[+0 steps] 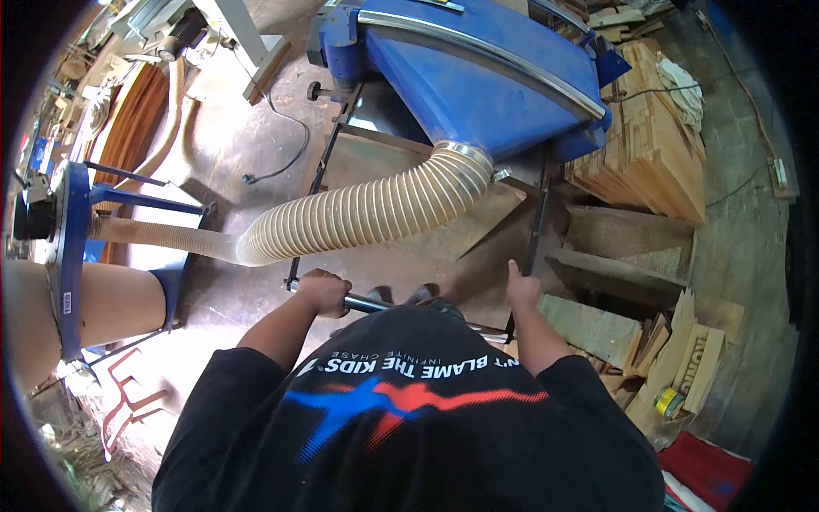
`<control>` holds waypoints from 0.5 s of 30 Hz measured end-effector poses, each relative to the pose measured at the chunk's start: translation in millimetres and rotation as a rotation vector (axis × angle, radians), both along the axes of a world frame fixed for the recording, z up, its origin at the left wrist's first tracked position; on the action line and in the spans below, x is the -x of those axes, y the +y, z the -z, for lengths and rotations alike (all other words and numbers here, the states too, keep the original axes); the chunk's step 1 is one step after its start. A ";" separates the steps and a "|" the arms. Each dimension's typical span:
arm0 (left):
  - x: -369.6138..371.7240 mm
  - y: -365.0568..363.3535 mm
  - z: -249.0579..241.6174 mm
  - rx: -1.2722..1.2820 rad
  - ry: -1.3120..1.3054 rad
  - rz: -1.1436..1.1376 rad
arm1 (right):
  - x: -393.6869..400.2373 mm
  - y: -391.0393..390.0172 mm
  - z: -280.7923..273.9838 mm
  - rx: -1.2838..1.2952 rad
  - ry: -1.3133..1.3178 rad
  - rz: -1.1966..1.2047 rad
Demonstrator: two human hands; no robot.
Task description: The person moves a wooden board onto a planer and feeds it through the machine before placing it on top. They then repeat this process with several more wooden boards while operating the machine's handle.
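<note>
My left hand (322,293) is closed around a shiny round metal bar (367,302) that crosses in front of my body. On the other side, my right hand (523,290) is curled over the black side rail (537,226) of a frame, its thumb pointing forward. The fingers of that hand are mostly hidden. Ahead stands a large blue machine (486,72) whose funnel-shaped hood narrows toward me. A ribbed, see-through hose (367,209) is clamped to the hood's outlet and runs left, above the frame.
At left, a blue-framed dust collector (75,256) with a pale bag (124,299) joins the hose. A black cable (294,128) lies on the floor. Stacked wooden boards (644,145), a wooden box (631,243), offcuts (691,367) and a yellow tape roll (669,402) are at right.
</note>
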State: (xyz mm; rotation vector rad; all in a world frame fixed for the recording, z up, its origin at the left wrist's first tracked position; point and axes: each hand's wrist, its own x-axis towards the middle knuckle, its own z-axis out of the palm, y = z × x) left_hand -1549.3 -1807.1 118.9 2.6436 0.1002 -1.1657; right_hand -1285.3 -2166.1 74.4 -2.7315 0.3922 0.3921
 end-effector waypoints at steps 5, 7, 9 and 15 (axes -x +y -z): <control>1.1 -0.6 5.3 0.008 -0.015 0.007 | 2.3 4.0 -14.7 0.028 0.053 -0.004; 1.4 -0.9 8.6 -0.002 -0.019 0.019 | 0.0 1.3 -14.2 0.012 0.047 -0.022; 0.8 -2.4 9.1 -0.015 -0.017 0.032 | -2.8 -6.6 5.0 -0.007 -0.021 -0.004; 1.3 -4.9 18.1 -0.046 0.017 0.009 | -12.4 -24.7 47.1 -0.090 -0.043 0.021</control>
